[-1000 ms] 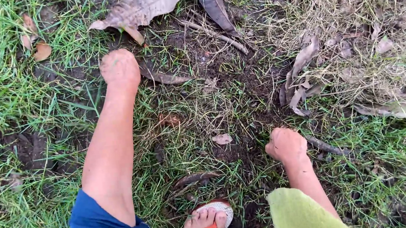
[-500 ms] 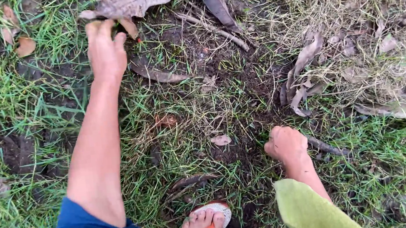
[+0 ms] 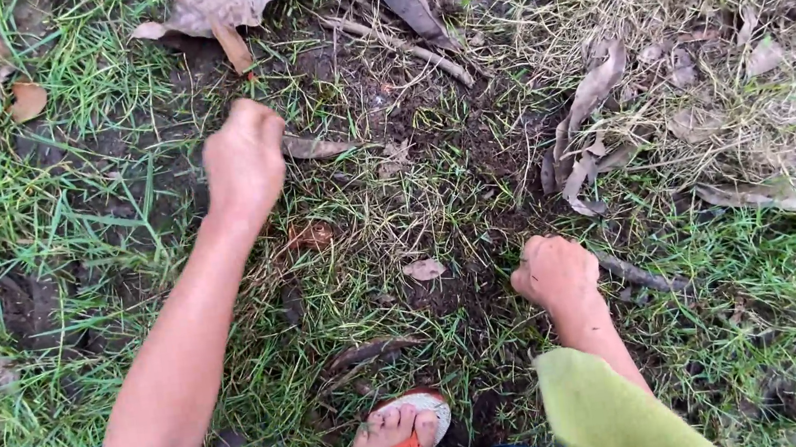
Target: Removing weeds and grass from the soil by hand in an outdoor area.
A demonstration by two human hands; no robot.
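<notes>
Your left hand (image 3: 244, 163) is clenched over the grass (image 3: 386, 205), your right hand (image 3: 554, 271) fisted in the tufts beneath it. Blades may snap above the roots in that damp soil (image 3: 439, 140), or cut your fingers.

left hand (image 3: 244, 161) back from the big dry leaf (image 3: 222, 0), now fisted

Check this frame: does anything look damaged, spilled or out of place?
Nothing stands out. Both hands, left and right, are closed fists over patchy grass with bare dark soil and dry leaves.
</notes>
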